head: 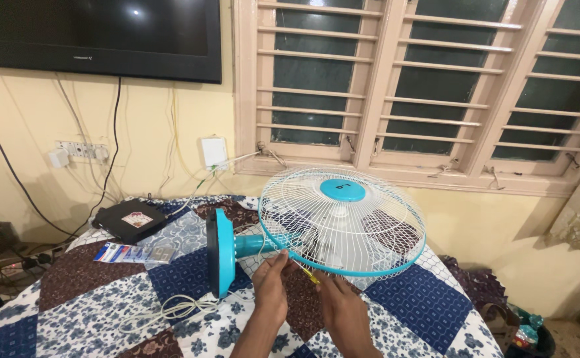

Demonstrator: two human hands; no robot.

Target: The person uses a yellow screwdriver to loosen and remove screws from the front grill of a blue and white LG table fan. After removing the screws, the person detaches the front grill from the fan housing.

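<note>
Turquoise-and-white plastic table fan (316, 225) lies tipped near the patchwork-quilted bed's (91, 298) far edge; the left hand (271, 282) pinches its wire grille rim, the right hand (343, 308) grips a yellow-handled screwdriver (308, 274).

The fan (333, 225) has a white wire grille, a turquoise rim and hub, and a turquoise round base. The bedspread (104, 298) is patchwork: navy, maroon and blue-and-white floral squares. A white cord (170, 308) lies on it near a black box (131, 220) at the bedspread's far left corner.

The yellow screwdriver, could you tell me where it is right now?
In the head view, the yellow screwdriver sits centre-low, between the left hand and right hand, beneath the fan's turquoise-rimmed guard.
</note>
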